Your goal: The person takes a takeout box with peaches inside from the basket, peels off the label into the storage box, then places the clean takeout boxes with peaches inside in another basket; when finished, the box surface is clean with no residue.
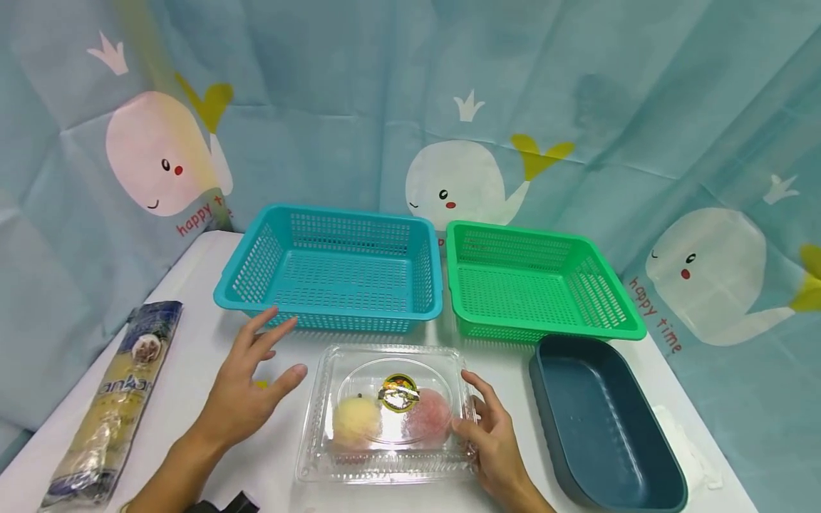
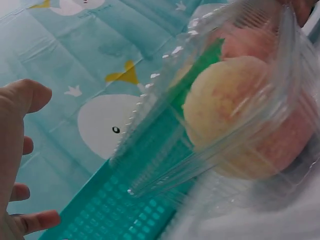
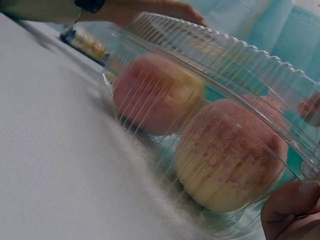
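A clear plastic clamshell box (image 1: 385, 470) lies on the white tabletop, its lid down. Through the lid I see a yellowish peach (image 1: 355, 424) and a pinkish peach (image 1: 430, 417), under a round black-and-gold sticker (image 1: 399, 393). My right hand (image 1: 494, 445) grips the box's right edge, thumb on top; in the right wrist view its thumb (image 3: 292, 202) is at the corner. To the left of the box, my left hand (image 1: 240, 388) is raised with fingers spread, holding nothing. The left wrist view shows a gap between those fingers (image 2: 35, 222) and the box.
Behind the box stand a blue basket (image 1: 346, 317) and a green basket (image 1: 545, 331). A dark blue tub (image 1: 596, 427) is at the right. On the left lies a long printed plastic package (image 1: 118, 406). A curtain with whales (image 1: 455, 178) hangs behind the table.
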A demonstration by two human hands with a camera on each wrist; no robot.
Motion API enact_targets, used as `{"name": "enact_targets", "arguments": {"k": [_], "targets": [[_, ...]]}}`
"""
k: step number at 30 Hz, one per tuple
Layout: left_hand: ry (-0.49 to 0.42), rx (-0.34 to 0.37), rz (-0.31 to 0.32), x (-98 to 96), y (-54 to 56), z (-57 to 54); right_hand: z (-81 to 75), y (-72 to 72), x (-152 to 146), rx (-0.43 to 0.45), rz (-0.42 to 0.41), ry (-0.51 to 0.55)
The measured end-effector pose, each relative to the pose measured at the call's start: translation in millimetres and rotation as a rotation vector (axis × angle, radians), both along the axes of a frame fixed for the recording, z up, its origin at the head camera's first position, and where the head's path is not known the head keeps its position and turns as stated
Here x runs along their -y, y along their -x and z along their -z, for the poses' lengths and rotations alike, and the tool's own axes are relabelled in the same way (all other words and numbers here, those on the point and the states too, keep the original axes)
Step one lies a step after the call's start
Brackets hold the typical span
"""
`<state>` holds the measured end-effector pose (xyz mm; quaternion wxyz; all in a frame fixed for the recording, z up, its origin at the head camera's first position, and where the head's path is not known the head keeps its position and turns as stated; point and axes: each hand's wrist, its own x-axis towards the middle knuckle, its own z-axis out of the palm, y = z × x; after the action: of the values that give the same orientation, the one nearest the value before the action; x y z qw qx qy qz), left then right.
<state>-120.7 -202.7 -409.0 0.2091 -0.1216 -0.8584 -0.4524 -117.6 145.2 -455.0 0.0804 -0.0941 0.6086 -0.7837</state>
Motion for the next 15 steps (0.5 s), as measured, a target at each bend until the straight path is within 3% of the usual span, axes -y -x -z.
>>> {"name": "enact_targets", "arguments": {"k": [15], "targets": [[-0.015,0.004,0.114,-14.6,-1.7,19.9,0.1,-0.9,-0.4,0.026,0.005,-0.019]]}}
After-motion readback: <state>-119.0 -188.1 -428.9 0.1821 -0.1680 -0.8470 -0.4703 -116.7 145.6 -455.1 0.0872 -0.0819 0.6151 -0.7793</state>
